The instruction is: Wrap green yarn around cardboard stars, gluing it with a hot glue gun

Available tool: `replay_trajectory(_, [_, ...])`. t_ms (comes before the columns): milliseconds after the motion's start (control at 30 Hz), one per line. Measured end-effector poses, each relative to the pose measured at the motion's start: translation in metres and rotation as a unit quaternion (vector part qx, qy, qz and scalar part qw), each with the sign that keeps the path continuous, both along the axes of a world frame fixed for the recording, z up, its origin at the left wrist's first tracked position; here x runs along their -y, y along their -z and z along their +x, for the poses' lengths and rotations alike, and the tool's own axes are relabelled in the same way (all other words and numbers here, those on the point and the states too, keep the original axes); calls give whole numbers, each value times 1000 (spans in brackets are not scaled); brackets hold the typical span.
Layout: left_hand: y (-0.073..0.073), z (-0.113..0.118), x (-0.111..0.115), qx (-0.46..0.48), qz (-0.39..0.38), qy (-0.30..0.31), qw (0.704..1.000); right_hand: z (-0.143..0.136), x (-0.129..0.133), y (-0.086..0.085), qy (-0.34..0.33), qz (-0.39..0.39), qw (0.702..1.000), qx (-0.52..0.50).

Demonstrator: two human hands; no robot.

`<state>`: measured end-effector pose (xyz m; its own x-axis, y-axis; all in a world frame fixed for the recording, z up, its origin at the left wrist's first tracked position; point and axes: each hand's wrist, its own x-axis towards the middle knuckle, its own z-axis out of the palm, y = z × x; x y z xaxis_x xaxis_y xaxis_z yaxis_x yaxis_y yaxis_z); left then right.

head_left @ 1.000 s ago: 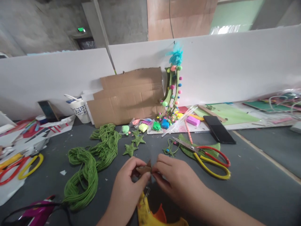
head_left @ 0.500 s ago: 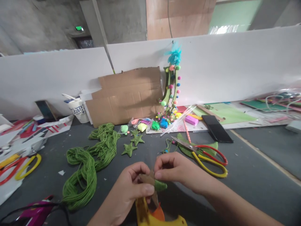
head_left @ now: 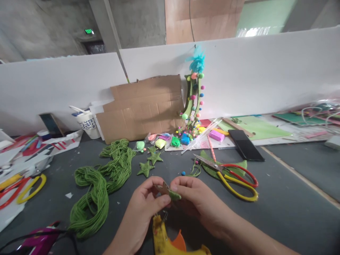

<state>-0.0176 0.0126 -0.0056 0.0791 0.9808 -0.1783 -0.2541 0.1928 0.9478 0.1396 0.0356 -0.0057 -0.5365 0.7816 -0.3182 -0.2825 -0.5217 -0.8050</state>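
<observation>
Since half a second ago, both hands have moved up and closer together, and the green yarn wraps less loosely at the tip. The small brown cardboard star with green yarn on one point (head_left: 169, 191) sits between the two hands, above the dark table (head_left: 278, 198). The left hand (head_left: 145, 209) pinches it with thumb and fingers shut; the right hand (head_left: 196, 198) pinches the green end too. It looks like the wrapping step, so the next turn needs a tight, careful pull. A yellow glue gun (head_left: 164, 241) lies just below. The red and yellow scissors (head_left: 231, 177) and the pile of green yarn (head_left: 103, 180) lie near. The white cup (head_left: 89, 125) has blue writing, too small to read.
</observation>
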Motion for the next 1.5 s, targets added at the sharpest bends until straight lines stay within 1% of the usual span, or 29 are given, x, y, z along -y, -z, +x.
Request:
replay_trajectory(100, [1,-1,-2,-85,47,-16,995,-1,1,-2,11,11,1000,3])
replay_trajectory(200, [0,-1,-1,-159,44,-19,986,-1,1,-7,27,42,999,21])
replay_trajectory(267, [-2,-1,1,-148,19,7,989,-1,0,-10,36,87,995,41])
replay_trajectory(333, [-3,-2,4,-85,0,39,996,-1,-1,-11,37,151,985,71])
replay_trajectory(367, [-4,-2,5,-44,-1,52,998,0,-1,-10,39,191,976,98])
replay_trajectory(400, [-4,-2,6,-7,-1,65,998,0,-1,-9,42,235,962,134])
replay_trajectory(467, [-4,-3,7,39,0,89,995,0,-1,-7,49,323,920,217])
replay_trajectory(500, [-4,-2,7,37,-1,94,995,0,-1,-5,49,363,895,254])
replay_trajectory(567, [-2,-2,7,0,-5,75,997,-1,-1,-3,33,423,855,297])
replay_trajectory(667, [1,-2,4,-50,-21,44,998,0,-2,-3,4,475,819,322])
replay_trajectory(767, [3,-5,0,-76,-29,57,995,6,-6,-7,-27,524,790,318])
replay_trajectory(833, [2,-7,-2,-106,-27,58,992,12,-11,-10,-45,563,761,320])
replay_trajectory(967, [-2,-7,-4,-126,-8,48,991,23,-18,-12,-60,626,693,353])
replay_trajectory(1000, [-4,-7,-4,-125,0,48,991,25,-19,-11,-59,633,681,363])
replay_trajectory(1067, [-5,-7,-3,-129,13,50,990,25,-20,-9,-55,635,666,386])
replay_trajectory(1133, [-6,-7,-3,-136,19,56,989,23,-20,-8,-53,625,666,403])
replay_trajectory(1167, [-6,-8,-2,-138,21,58,989,22,-20,-8,-57,615,675,404])
replay_trajectory(1200, [-6,-9,-2,-139,20,61,988,21,-20,-9,-62,600,690,399])
replay_trajectory(1333, [-5,-10,-1,-126,5,80,989,21,-20,-16,-84,498,779,371])
replay_trajectory(1367, [-5,-10,-1,-122,-3,90,988,22,-20,-17,-88,472,797,367])
replay_trajectory(1433, [-4,-10,-2,-122,-17,116,986,24,-20,-18,-95,438,818,362])
replay_trajectory(1500, [-4,-8,-2,-128,-22,139,982,25,-21,-17,-98,424,827,357])
